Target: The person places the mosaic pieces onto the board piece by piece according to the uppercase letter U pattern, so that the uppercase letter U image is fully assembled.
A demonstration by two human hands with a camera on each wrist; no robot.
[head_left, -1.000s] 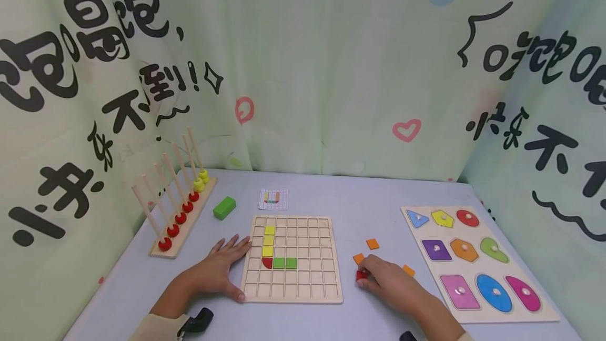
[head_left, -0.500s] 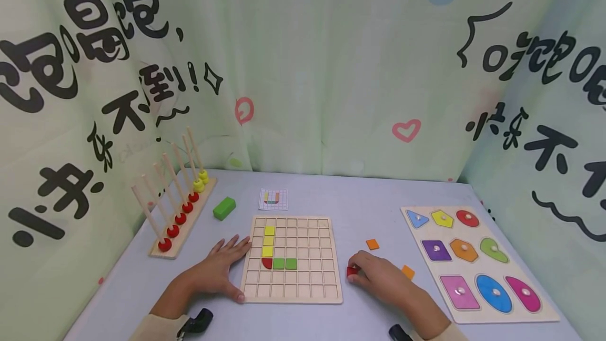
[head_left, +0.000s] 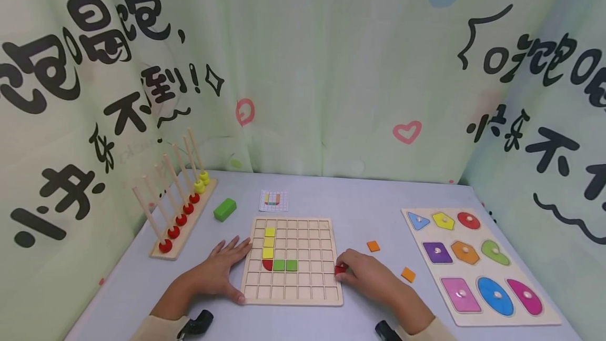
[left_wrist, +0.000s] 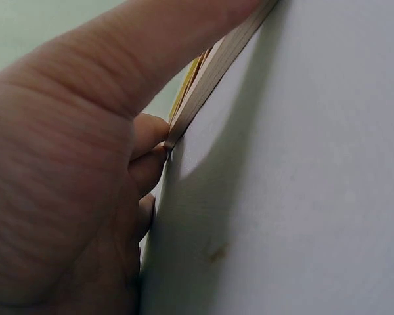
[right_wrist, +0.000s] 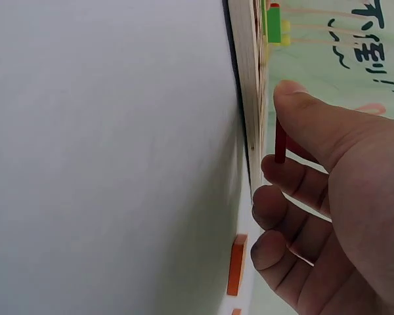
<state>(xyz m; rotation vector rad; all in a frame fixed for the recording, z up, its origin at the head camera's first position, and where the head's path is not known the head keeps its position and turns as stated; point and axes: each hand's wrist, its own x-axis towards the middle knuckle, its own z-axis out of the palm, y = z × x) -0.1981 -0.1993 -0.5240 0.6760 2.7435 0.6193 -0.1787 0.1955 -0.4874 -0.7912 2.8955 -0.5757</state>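
Observation:
A wooden grid board point(head_left: 312, 288) lies flat on the table, with yellow tiles point(head_left: 269, 242) in a column, a rounded red tile point(head_left: 268, 264) below them and two green tiles point(head_left: 285, 265) beside that. My left hand point(head_left: 218, 272) rests against the board's left edge, fingers spread, thumb at the lower left corner. Between thumb and forefinger, my right hand point(head_left: 371, 277) pinches another red tile point(right_wrist: 280, 141), over the board's right edge in the head view. The other fingers of that hand are bent, and part of the tile is hidden behind the thumb.
Two orange tiles point(head_left: 373, 246) lie right of the board. A knobbed shape puzzle point(head_left: 445, 272) lies further right. Behind the board are a small patterned card point(head_left: 273, 200) and a green block point(head_left: 224, 209). A peg rack with beads point(head_left: 182, 236) stands at the left.
My right hand has moved left with the red tile, from among the orange tiles to the board's right edge. An orange tile seen beside it earlier is out of sight. My left hand stays put.

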